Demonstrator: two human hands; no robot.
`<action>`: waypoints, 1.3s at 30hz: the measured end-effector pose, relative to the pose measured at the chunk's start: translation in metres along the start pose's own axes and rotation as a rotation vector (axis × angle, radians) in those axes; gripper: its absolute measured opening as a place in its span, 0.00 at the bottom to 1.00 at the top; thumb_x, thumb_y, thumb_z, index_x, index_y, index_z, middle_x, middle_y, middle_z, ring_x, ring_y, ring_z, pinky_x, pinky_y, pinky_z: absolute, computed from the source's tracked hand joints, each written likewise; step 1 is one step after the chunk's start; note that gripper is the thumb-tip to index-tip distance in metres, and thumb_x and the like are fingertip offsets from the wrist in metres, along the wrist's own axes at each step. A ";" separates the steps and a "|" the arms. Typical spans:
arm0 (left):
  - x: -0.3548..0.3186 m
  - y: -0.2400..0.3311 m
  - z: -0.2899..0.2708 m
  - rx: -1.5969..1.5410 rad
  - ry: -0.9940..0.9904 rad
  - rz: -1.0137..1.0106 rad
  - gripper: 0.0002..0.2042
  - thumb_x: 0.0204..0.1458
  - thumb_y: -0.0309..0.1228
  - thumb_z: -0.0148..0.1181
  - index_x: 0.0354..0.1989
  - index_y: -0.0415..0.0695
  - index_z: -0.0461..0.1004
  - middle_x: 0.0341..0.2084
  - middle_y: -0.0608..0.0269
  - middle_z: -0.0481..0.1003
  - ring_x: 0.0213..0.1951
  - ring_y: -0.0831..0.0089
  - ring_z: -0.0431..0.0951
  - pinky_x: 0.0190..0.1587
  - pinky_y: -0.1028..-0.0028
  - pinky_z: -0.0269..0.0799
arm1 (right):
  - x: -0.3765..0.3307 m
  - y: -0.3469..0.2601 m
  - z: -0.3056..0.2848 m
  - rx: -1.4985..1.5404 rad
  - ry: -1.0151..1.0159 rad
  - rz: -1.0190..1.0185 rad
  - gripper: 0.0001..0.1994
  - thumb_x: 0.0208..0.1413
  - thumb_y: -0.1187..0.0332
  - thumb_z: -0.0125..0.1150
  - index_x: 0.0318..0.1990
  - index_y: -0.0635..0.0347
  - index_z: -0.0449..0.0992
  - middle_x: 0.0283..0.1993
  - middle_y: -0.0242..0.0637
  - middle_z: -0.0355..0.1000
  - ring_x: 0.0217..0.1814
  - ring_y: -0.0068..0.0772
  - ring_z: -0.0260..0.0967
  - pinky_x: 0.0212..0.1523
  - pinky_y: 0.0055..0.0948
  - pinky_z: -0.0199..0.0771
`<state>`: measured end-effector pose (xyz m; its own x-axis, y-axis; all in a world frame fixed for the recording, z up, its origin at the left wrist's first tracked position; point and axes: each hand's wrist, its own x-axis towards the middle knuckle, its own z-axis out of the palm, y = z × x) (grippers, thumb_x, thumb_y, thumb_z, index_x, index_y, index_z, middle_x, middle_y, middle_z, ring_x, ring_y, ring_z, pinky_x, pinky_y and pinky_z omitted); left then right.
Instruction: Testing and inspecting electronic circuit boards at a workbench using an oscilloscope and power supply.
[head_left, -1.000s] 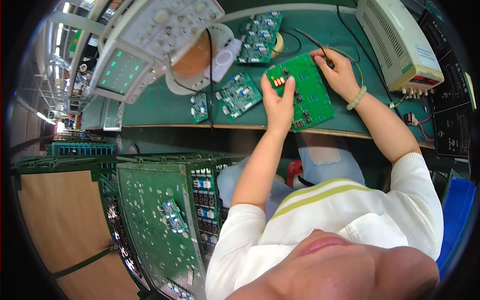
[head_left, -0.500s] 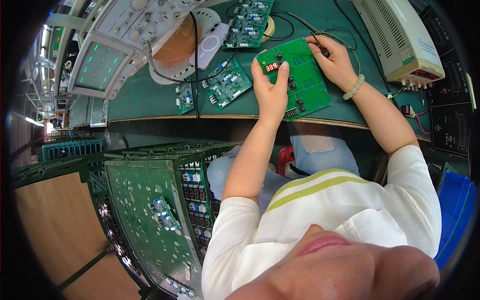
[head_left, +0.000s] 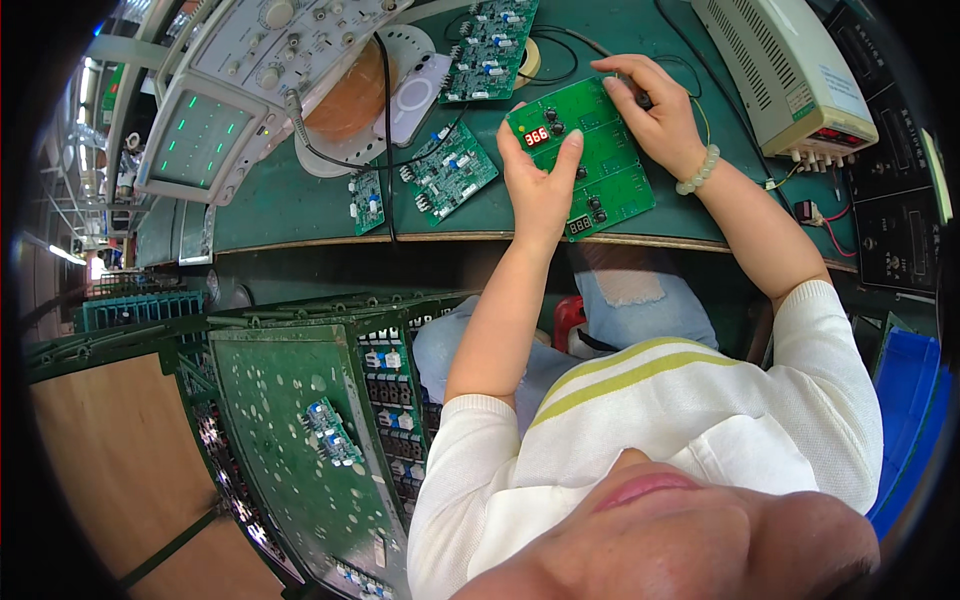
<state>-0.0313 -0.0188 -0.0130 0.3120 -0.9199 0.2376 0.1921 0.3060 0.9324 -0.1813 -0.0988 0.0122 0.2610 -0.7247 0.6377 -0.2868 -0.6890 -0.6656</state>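
Both grips clamp the flat green circuit board [head_left: 585,155]: left hand [head_left: 540,185], right hand [head_left: 655,115].

The flat green circuit board [head_left: 590,160] near the tabletop's front edge looked like smooth, slightly glossy laminate. The dark green tabletop [head_left: 290,205] had a matt covering with a bare wooden front edge. The pale bead bracelet [head_left: 697,171] shone glossily. The cream plastic instrument case [head_left: 780,70] at the right edge looked smooth.
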 end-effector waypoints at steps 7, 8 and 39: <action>-0.003 -0.003 -0.003 0.144 -0.056 0.081 0.41 0.45 0.21 0.68 0.64 0.37 0.46 0.52 0.53 0.64 0.52 0.69 0.69 0.54 0.71 0.68 | 0.014 -0.010 0.011 -0.273 -0.169 0.009 0.23 0.47 0.45 0.65 0.42 0.54 0.79 0.42 0.35 0.75 0.38 0.37 0.74 0.41 0.32 0.74; -0.003 -0.001 -0.003 0.142 -0.055 0.082 0.41 0.45 0.21 0.68 0.64 0.37 0.46 0.52 0.53 0.64 0.52 0.69 0.69 0.54 0.71 0.68 | 0.016 -0.011 0.013 -0.222 -0.268 0.113 0.25 0.45 0.44 0.67 0.41 0.55 0.79 0.40 0.36 0.75 0.40 0.37 0.74 0.42 0.33 0.73; -0.002 0.001 -0.002 0.160 -0.045 0.109 0.41 0.45 0.18 0.67 0.65 0.38 0.47 0.52 0.54 0.65 0.52 0.69 0.69 0.54 0.71 0.69 | 0.009 -0.016 0.018 -0.109 -0.125 0.085 0.20 0.42 0.58 0.74 0.37 0.62 0.77 0.35 0.36 0.71 0.39 0.34 0.70 0.42 0.29 0.69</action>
<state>-0.0298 -0.0160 -0.0128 0.2801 -0.8948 0.3477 0.0077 0.3643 0.9313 -0.1576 -0.0944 0.0221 0.3422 -0.7806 0.5231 -0.4088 -0.6249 -0.6651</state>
